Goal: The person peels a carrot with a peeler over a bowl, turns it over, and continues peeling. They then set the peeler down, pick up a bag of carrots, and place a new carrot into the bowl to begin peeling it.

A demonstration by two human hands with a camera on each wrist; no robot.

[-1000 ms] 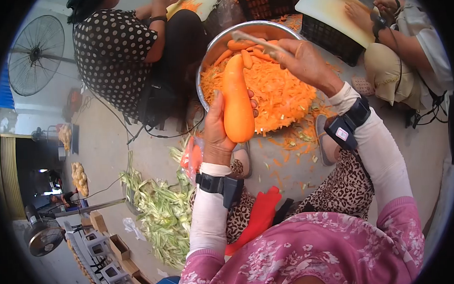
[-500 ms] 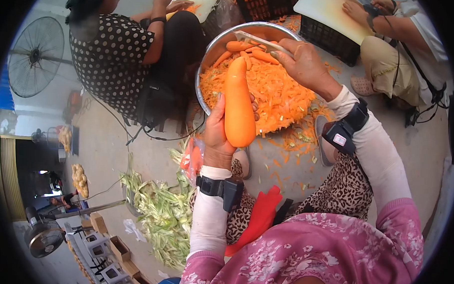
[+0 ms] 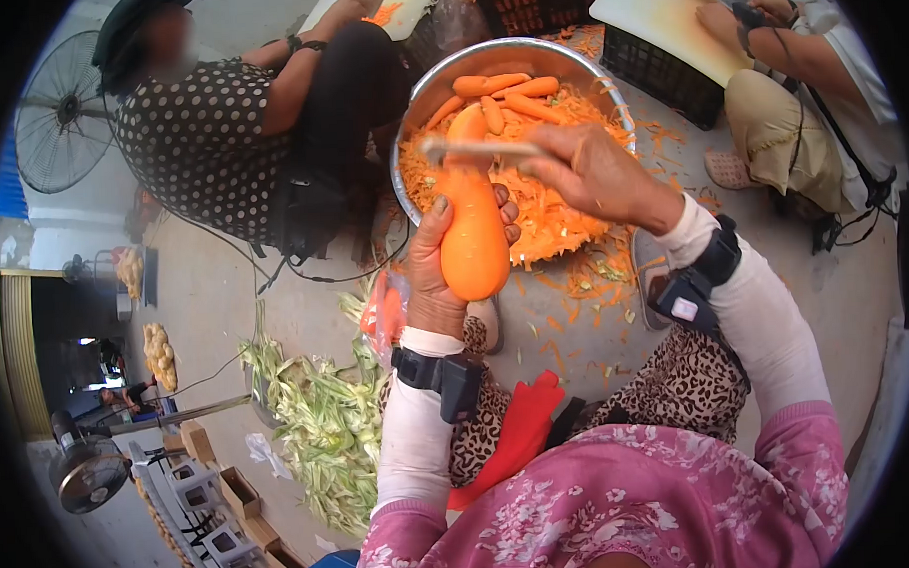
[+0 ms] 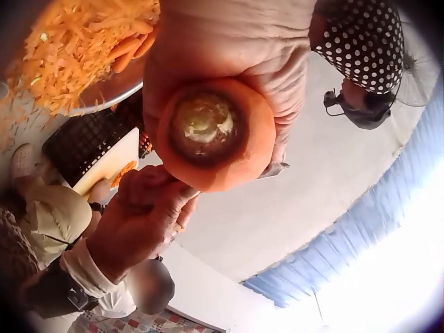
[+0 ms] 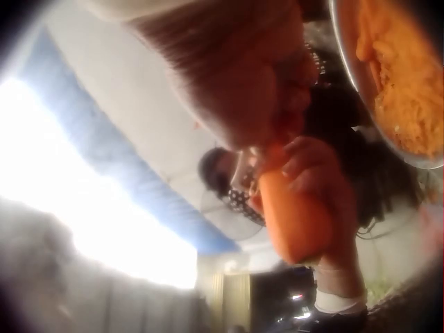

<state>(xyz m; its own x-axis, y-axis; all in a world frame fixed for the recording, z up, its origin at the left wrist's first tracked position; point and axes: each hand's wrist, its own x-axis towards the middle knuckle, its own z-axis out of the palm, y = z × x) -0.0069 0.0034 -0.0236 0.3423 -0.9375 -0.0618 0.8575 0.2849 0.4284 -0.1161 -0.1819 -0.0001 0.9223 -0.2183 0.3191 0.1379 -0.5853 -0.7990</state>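
My left hand (image 3: 432,270) grips a large peeled butternut squash (image 3: 473,248), thick end toward me and neck pointing away over the basin. The left wrist view looks onto the squash's round end (image 4: 253,132), with its dark ring and pale centre. My right hand (image 3: 601,174) holds a pale-handled peeler (image 3: 485,150), which lies crosswise over the squash's neck and is slightly blurred. Below the neck stands a metal basin (image 3: 400,171) heaped with orange peelings (image 3: 562,205). Several carrots (image 3: 536,87) lie on top at its far side. The right wrist view is blurred.
A person in a dotted shirt (image 3: 204,142) sits at the left; another (image 3: 818,71) works at a white board (image 3: 656,27) on a black crate (image 3: 658,82). Green husks (image 3: 324,429) lie on the floor at left. Scraps (image 3: 580,300) litter the floor by my feet.
My right hand has drawn the peeler back toward me, from beyond the squash's tip onto its neck. The squash has tilted slightly left. The person at left has leaned further left.
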